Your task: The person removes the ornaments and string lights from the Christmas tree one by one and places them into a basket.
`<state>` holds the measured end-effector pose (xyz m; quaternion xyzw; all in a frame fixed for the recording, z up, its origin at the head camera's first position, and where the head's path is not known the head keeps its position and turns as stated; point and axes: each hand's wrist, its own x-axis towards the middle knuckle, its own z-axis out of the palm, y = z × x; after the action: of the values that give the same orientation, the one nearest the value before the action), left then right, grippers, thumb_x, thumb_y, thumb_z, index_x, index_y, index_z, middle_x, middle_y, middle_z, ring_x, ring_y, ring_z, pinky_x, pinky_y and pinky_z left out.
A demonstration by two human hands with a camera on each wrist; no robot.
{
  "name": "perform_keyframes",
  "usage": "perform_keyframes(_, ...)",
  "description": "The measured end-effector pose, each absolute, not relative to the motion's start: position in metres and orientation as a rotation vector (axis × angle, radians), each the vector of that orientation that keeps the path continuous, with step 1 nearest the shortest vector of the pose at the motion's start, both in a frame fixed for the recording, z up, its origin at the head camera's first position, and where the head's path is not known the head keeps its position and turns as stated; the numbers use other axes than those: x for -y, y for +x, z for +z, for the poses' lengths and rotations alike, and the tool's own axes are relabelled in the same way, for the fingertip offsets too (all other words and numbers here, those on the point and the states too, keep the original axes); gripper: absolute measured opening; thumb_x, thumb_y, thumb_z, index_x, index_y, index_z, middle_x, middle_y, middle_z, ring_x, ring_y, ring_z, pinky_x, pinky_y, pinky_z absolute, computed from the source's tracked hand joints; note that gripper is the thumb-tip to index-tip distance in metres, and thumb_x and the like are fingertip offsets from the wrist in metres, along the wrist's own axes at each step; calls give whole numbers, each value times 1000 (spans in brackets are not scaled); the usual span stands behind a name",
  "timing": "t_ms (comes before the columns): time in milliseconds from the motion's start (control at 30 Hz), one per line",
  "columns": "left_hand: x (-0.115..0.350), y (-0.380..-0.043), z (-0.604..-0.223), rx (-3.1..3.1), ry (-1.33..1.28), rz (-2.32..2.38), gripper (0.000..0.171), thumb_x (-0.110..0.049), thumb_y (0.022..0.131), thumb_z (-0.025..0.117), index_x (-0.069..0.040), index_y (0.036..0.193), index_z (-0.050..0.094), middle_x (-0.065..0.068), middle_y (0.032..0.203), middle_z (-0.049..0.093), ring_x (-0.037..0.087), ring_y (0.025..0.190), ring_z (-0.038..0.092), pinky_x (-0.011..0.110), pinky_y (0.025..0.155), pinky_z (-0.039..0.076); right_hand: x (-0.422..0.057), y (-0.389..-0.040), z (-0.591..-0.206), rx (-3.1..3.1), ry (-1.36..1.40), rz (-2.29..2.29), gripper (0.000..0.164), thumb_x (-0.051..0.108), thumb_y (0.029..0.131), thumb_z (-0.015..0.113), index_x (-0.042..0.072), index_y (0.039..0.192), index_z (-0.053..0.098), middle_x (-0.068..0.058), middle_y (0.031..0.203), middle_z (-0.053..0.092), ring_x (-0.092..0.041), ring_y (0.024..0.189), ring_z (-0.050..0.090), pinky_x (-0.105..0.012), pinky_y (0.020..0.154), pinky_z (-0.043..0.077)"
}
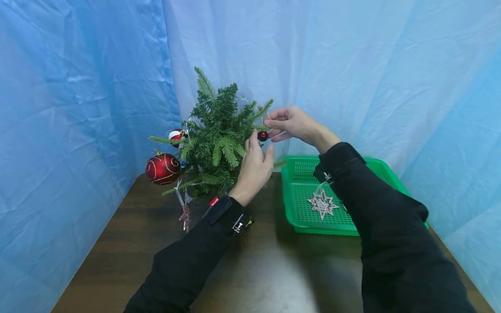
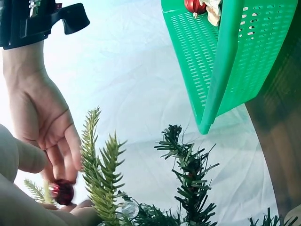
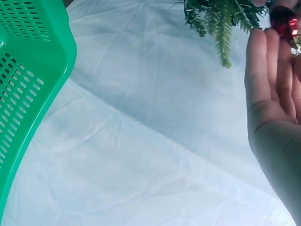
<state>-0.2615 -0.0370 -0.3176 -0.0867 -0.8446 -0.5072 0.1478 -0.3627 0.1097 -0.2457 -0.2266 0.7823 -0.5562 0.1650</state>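
Note:
A small dark-red bauble [image 1: 262, 136] hangs by a thin loop at a branch on the right side of a small artificial Christmas tree [image 1: 223, 143]. My right hand [image 1: 294, 126] reaches in from the right, thumb and index finger pinching at the loop, the other fingers beside the bauble. From below, my left hand [image 1: 256, 169] comes up with fingers extended and thumb apart, fingertips right at the branch and bauble. The left wrist view shows the same bauble [image 2: 62, 192] between both hands. In the right wrist view, the bauble [image 3: 283, 22] sits at the right fingertips.
A green plastic basket [image 1: 287, 195] on the right of the dark wooden table [image 1: 250, 265] holds a glittery star [image 1: 322, 204] and other ornaments. On the tree's left hang a large red bauble [image 1: 163, 169], a red-and-white bauble [image 1: 176, 138] and a pinkish ornament [image 1: 185, 216]. Blue curtains [image 1: 352, 65] surround the table.

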Motion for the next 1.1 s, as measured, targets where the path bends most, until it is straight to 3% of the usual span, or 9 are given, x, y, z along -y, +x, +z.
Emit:
perform_keyframes(200,36,-266,-322,2251,-270,-1554,58,-30,110,45,-10,157,17,11,150,44,27,118,60,44,89,52,-115,-362,-246,-2174,-639,-1611,36,16,104,61,-4,133,58,-14,118,67,-26,92,71,-42,87,58)
perform_keyframes(400,34,-269,-325,2209,-283,-1542,45,-28,109,46,-12,146,25,8,134,51,23,92,64,37,68,50,-119,-361,-247,-2121,-633,-1633,34,13,103,60,-7,130,59,-14,112,70,-25,88,72,-43,88,58)
perform_keyframes(633,33,-272,-323,2201,-305,-1578,44,-31,109,49,-14,143,26,7,133,47,19,97,61,34,65,49,-121,-362,-246,-2126,-610,-1640,35,15,103,61,-5,132,58,-14,114,69,-24,90,72,-44,89,57)
perform_keyframes(867,31,-273,-323,2209,-316,-1557,40,-31,110,44,-13,142,28,8,133,46,20,84,58,33,60,44,-121,-361,-244,-2122,-611,-1636,40,20,104,60,-6,134,56,-14,115,66,-24,90,72,-43,88,58)
perform_keyframes(1100,31,-274,-320,2168,-354,-1568,37,-28,110,43,-9,141,32,11,132,46,21,86,54,33,68,45,-119,-360,-241,-2173,-618,-1635,40,25,105,58,-5,132,56,-15,121,61,-22,88,71,-41,87,58)
